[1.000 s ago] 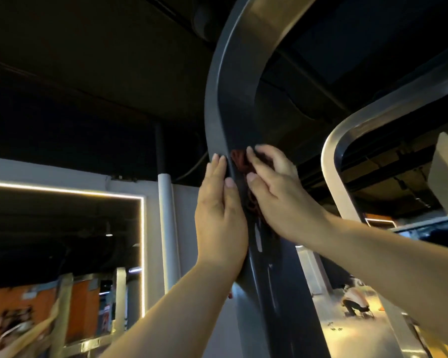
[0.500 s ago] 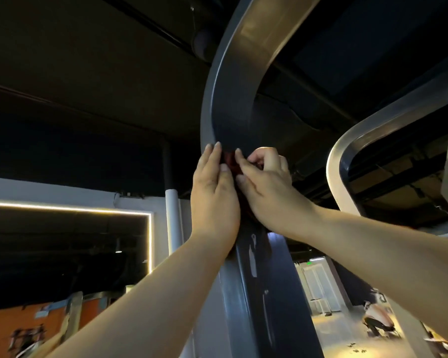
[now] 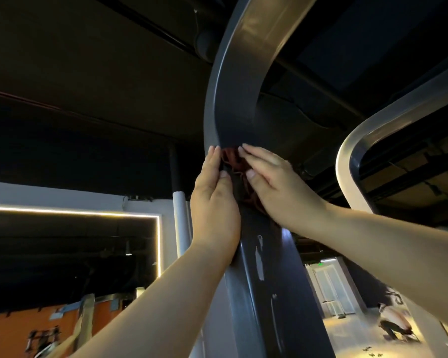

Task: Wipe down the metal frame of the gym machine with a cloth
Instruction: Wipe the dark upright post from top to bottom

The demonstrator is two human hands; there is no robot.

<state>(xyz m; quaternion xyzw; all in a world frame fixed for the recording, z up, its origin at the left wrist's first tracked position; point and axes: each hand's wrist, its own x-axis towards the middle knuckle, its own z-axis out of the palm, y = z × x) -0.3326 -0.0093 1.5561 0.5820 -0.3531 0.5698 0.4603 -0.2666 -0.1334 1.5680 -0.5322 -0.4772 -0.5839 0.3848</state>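
Note:
A dark grey metal frame (image 3: 259,293) of the gym machine rises in front of me and bends overhead to the right. A dark red cloth (image 3: 233,161) lies bunched against the frame just below the bend. My left hand (image 3: 214,200) lies flat on the frame's left edge, straight fingers pointing up beside the cloth. My right hand (image 3: 274,182) presses the cloth onto the frame with straight fingers and its thumb. Most of the cloth is hidden under my right hand.
A second curved silver frame bar (image 3: 352,151) arches at the right. A white pipe (image 3: 180,223) stands just left of my left hand. A lit mirror border (image 3: 158,239) glows at the left. A crouching person (image 3: 393,324) is far off at the lower right.
Both hands slid up the frame with the cloth toward the bend, then held near it. My right fingers, curled half a second ago, now lie straight on the cloth.

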